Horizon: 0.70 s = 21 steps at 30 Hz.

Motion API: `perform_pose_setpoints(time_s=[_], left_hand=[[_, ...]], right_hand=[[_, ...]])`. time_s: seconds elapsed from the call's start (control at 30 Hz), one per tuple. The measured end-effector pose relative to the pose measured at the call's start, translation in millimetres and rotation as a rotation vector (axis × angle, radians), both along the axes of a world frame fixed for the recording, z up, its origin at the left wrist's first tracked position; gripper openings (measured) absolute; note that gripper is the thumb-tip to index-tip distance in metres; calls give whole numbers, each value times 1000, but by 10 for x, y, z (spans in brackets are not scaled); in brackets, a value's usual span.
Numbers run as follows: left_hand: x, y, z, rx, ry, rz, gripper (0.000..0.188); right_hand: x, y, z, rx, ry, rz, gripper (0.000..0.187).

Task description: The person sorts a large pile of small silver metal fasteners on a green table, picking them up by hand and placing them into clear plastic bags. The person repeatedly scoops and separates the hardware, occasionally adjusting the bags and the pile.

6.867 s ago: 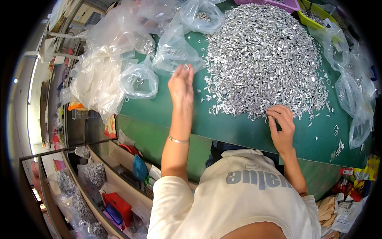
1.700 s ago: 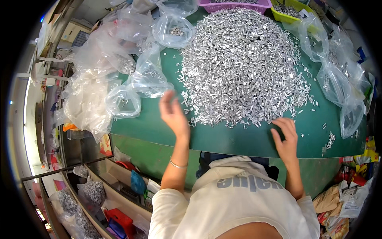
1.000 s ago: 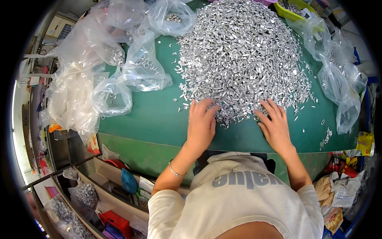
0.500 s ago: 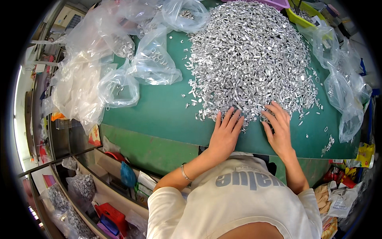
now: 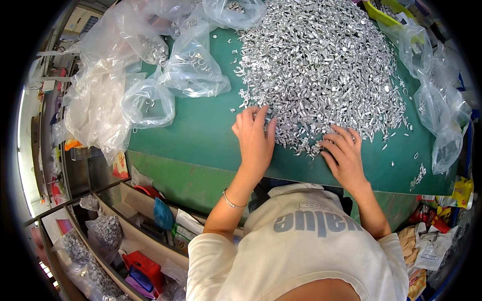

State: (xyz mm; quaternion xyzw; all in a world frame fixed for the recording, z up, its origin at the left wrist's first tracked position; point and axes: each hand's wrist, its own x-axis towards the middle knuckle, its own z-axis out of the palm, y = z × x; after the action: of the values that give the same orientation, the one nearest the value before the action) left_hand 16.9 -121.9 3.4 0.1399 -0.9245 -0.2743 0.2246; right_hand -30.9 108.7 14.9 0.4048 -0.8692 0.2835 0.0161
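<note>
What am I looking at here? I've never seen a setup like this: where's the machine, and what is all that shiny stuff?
There is no machine: these are a person's two bare hands. The view comes from a wide fisheye camera worn on their head, looking down, so straight edges bend toward the rim.

On the green table is a big pile of small silvery metal pieces. Clear plastic bags lie to the left, some with metal pieces inside, and a yellow-green basket sits at the far right.

The left hand is open at the pile's near-left edge; the right hand curls at its near edge. Whether its fingertips pinch a piece is too small to tell.
</note>
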Motion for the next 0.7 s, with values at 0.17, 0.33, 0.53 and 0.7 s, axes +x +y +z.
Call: perform_pose_setpoints(time_s=[0.17, 0.33, 0.53, 0.7], left_hand=[[-119, -57, -62, 106, 2, -55, 24], [-86, -88, -41, 148, 63, -42, 20], [-94, -79, -6, 77, 11, -89, 22], [-56, -183, -75, 398, 53, -38, 21]], right_hand=[[21, 22, 4, -42, 44, -149, 13], [37, -28, 17, -79, 30, -165, 13], [70, -116, 36, -91, 22, -135, 14], [101, -171, 24, -94, -9, -116, 17]])
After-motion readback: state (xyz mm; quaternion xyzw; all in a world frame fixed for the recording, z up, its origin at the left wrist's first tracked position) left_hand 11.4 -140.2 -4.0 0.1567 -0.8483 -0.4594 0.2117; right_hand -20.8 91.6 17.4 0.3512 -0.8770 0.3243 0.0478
